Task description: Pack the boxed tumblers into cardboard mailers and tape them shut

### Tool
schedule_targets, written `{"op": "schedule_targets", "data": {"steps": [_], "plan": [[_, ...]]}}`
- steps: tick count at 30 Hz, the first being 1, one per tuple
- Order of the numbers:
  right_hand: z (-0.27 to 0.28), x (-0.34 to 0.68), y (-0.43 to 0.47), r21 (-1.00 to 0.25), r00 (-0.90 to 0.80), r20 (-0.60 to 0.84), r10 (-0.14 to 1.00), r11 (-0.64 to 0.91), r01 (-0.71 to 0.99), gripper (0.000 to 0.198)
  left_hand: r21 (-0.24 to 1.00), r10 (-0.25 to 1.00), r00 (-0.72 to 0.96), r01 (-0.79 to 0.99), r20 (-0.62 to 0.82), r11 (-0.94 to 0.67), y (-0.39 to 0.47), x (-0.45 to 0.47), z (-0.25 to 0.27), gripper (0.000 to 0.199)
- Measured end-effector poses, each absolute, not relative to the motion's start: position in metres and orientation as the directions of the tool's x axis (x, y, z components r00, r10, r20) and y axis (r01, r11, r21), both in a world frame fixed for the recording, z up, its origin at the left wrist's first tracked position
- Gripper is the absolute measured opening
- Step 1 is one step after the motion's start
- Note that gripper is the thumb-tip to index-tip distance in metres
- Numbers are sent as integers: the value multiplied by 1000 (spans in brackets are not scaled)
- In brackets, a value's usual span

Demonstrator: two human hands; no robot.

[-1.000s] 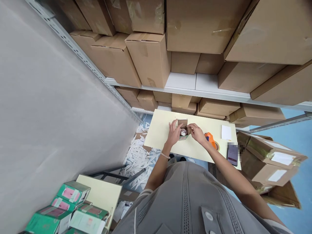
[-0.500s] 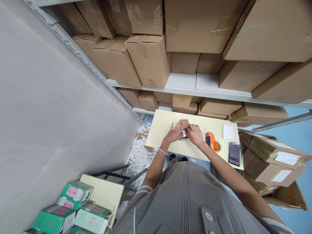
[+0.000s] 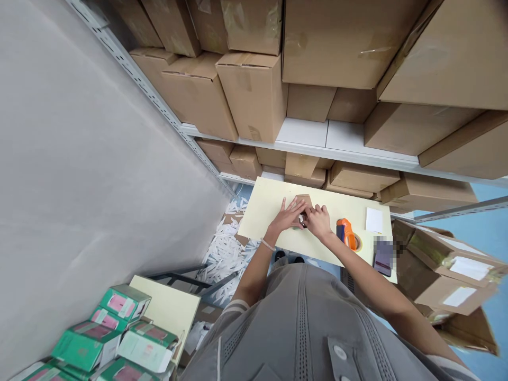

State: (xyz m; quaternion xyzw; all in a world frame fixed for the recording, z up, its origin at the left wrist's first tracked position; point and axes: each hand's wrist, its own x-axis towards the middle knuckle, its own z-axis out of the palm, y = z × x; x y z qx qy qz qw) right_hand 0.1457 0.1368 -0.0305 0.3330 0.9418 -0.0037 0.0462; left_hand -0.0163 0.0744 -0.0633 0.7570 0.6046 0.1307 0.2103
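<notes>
A small shiny, dark-and-silver object [image 3: 303,220] lies on the pale yellow table between my hands, mostly covered by them. Just behind it sits a small brown cardboard box [image 3: 305,199]. My left hand [image 3: 289,216], with a pale bracelet at the wrist, is open over the box's left side. Its fingers are stretched out and its thumb rests by the shiny object. From the right, my right hand [image 3: 318,220] meets that object with curled, pinched fingers. What exactly those fingertips hold is hidden.
An orange tape dispenser [image 3: 346,234], a tape roll [image 3: 359,243], white paper [image 3: 373,219] and a phone [image 3: 383,257] lie on the table's right. Shelves of cardboard boxes [image 3: 250,95] rise behind. Opened cartons [image 3: 462,267] stand at right, green boxes [image 3: 85,344] at lower left.
The view has shifted slightly. My left fingers have come closer to my right hand, and more of the shiny object is covered. My right fingers look more tightly curled.
</notes>
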Motion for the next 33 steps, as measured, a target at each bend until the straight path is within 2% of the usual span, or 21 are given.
{"op": "schedule_targets", "data": {"steps": [4, 11, 15, 21, 24, 28, 31, 33], "plan": [[-35, 139, 133, 20, -724, -154, 672, 735, 678, 55, 499, 961, 254, 850, -105, -170, 76, -17, -64, 98], [-38, 122, 132, 23, -641, -223, 734, 661, 750, 70, 507, 969, 202, 856, -144, -103, 78, -16, -69, 102], [-39, 122, 136, 8, -669, -194, 718, 683, 730, 58, 485, 973, 187, 869, -137, -99, 75, -16, -69, 100], [-16, 127, 139, -53, -757, -80, 648, 756, 652, 45, 470, 987, 126, 880, -100, -65, 72, -19, -71, 82], [8, 137, 140, -176, -747, -45, 663, 731, 659, 39, 482, 987, 133, 873, -88, -75, 73, -20, -73, 78], [39, 165, 148, -468, -660, 20, 751, 591, 658, 46, 511, 990, 101, 859, -98, -37, 73, -16, -71, 74], [54, 192, 157, -691, -608, 148, 780, 521, 500, 59, 578, 992, 91, 815, -84, -25, 71, -10, -67, 78], [61, 209, 161, -788, -550, 191, 813, 461, 408, 59, 660, 991, 111, 750, -70, -38, 71, -8, -64, 80]]}}
